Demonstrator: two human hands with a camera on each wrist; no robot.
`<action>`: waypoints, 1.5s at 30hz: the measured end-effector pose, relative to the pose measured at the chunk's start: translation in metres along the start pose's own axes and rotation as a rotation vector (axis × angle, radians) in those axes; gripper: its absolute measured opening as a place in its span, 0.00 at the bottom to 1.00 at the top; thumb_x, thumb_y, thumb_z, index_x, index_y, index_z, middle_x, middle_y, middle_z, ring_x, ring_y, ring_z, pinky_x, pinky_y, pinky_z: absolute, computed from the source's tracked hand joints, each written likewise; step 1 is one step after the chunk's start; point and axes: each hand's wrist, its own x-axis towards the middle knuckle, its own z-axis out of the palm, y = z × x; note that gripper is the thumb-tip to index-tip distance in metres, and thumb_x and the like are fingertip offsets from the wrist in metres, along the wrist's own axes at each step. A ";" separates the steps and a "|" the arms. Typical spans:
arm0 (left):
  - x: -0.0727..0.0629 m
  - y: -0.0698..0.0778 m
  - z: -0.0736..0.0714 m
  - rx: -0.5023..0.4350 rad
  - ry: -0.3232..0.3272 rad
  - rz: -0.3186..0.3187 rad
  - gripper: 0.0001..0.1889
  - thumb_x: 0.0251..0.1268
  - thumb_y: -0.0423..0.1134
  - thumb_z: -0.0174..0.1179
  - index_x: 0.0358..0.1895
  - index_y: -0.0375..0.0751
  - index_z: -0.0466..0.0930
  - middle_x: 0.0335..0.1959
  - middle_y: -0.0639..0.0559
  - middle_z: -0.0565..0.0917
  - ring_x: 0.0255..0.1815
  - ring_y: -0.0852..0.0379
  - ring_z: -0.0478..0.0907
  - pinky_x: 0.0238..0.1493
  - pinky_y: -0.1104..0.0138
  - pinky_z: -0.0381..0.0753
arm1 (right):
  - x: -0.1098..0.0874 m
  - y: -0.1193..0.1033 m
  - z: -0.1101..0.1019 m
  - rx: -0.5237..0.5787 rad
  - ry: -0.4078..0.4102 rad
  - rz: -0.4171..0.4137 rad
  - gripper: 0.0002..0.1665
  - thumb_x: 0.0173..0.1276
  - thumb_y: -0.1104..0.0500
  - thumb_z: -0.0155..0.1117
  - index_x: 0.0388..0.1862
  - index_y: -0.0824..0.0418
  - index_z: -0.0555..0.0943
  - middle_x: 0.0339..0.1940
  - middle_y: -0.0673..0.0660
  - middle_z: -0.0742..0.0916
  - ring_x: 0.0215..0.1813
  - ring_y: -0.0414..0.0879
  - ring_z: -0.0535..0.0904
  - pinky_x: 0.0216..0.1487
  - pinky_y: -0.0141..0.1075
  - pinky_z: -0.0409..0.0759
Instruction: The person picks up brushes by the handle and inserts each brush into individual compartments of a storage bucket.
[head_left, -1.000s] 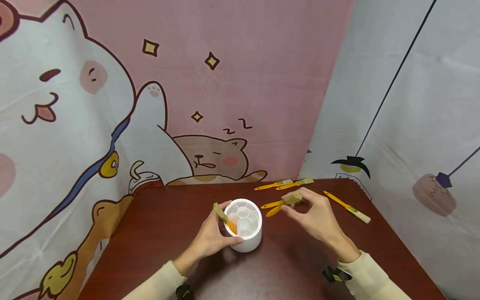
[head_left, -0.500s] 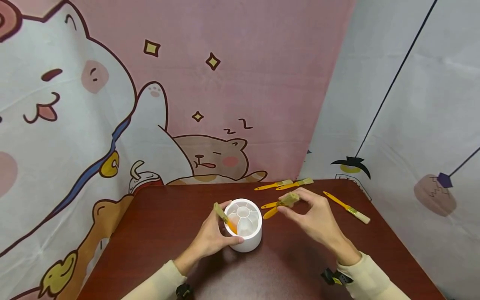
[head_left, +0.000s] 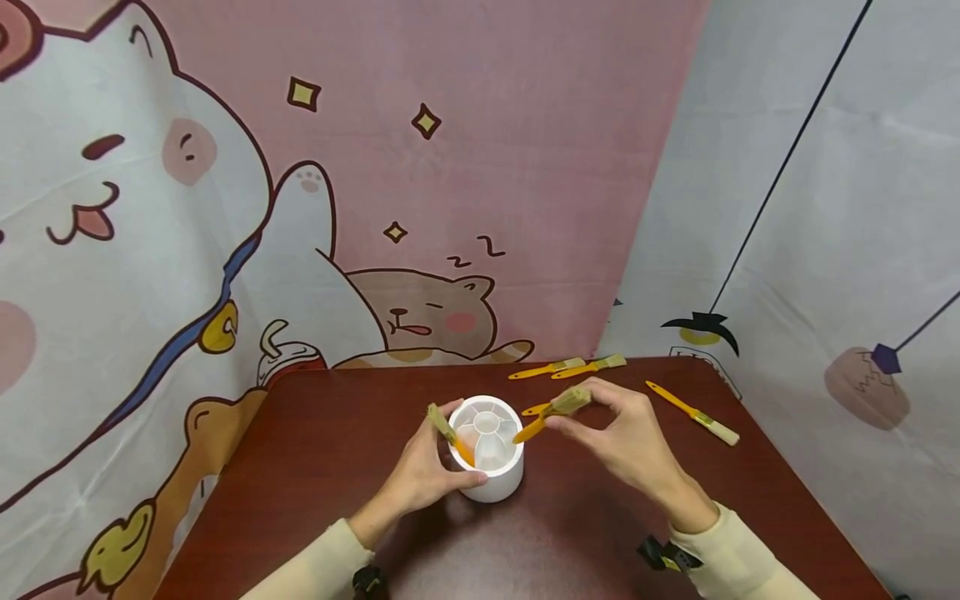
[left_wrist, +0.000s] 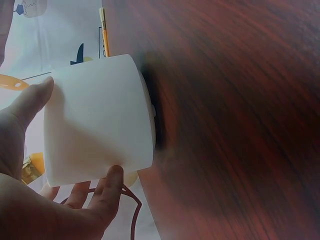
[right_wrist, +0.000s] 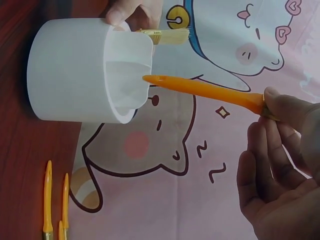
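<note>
A white round brush holder (head_left: 501, 490) with petal-shaped compartments stands on the table. My left hand (head_left: 420, 479) grips it, thumb on the near side and fingers around the far side, as the left wrist view shows of the holder (left_wrist: 100, 120). One paintbrush (head_left: 441, 422) stands in its left compartment, bristles up. My right hand (head_left: 637, 437) pinches a second paintbrush (right_wrist: 210, 92) near its metal ferrule, bristles up and away from the holder. The yellow handle slants down to the left, its tip overlapping the holder's right rim in the head view.
Behind the held brush, another paintbrush (head_left: 533, 410) lies on the dark red-brown table (head_left: 337, 433). Two paintbrushes lie at the back edge, the left paintbrush (head_left: 536, 372) close to the right paintbrush (head_left: 596, 367). One paintbrush (head_left: 693, 412) lies at the right. A cartoon-printed cloth (head_left: 525, 167) hangs behind.
My right hand has moved slightly left, bringing the brush's handle tip from beside the holder to its rim. My left hand and the holder stay in place.
</note>
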 end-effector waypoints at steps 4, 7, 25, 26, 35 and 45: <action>0.000 0.000 -0.001 -0.001 0.000 -0.003 0.66 0.48 0.44 0.98 0.91 0.48 0.65 0.74 0.44 0.85 0.62 0.53 0.87 0.60 0.64 0.85 | 0.002 -0.003 0.002 0.015 -0.007 -0.019 0.23 0.61 0.63 0.95 0.47 0.40 0.94 0.44 0.38 0.96 0.49 0.37 0.93 0.58 0.27 0.87; 0.000 0.001 -0.001 -0.006 0.001 -0.004 0.66 0.48 0.44 0.98 0.91 0.48 0.65 0.75 0.43 0.84 0.63 0.52 0.87 0.61 0.60 0.86 | 0.004 -0.006 0.003 0.035 -0.019 -0.017 0.22 0.61 0.62 0.95 0.46 0.41 0.94 0.43 0.38 0.96 0.48 0.37 0.93 0.57 0.29 0.89; 0.000 0.001 -0.001 0.005 -0.006 -0.009 0.66 0.47 0.44 0.98 0.91 0.50 0.65 0.74 0.45 0.85 0.61 0.54 0.87 0.60 0.65 0.84 | 0.009 -0.009 0.021 0.164 -0.048 -0.128 0.20 0.64 0.70 0.91 0.49 0.50 0.95 0.44 0.50 0.98 0.43 0.40 0.96 0.48 0.32 0.94; 0.000 0.001 -0.001 0.005 -0.005 -0.009 0.66 0.47 0.44 0.98 0.91 0.50 0.65 0.73 0.45 0.85 0.61 0.55 0.87 0.61 0.65 0.84 | 0.009 -0.009 0.022 0.157 -0.050 -0.138 0.21 0.64 0.70 0.91 0.49 0.50 0.95 0.44 0.49 0.98 0.43 0.40 0.96 0.48 0.32 0.94; 0.000 0.001 -0.001 -0.006 -0.006 -0.006 0.66 0.47 0.44 0.98 0.91 0.50 0.65 0.74 0.45 0.85 0.64 0.53 0.87 0.63 0.63 0.84 | 0.011 -0.005 0.029 0.081 -0.085 -0.183 0.23 0.67 0.70 0.88 0.53 0.47 0.95 0.48 0.44 0.98 0.45 0.39 0.96 0.51 0.33 0.93; -0.001 0.002 -0.001 -0.006 -0.011 -0.001 0.66 0.49 0.44 0.97 0.92 0.49 0.65 0.74 0.45 0.85 0.62 0.53 0.87 0.60 0.64 0.85 | 0.011 -0.007 0.038 0.063 -0.133 -0.180 0.22 0.70 0.67 0.89 0.54 0.44 0.95 0.49 0.41 0.97 0.49 0.37 0.95 0.58 0.31 0.91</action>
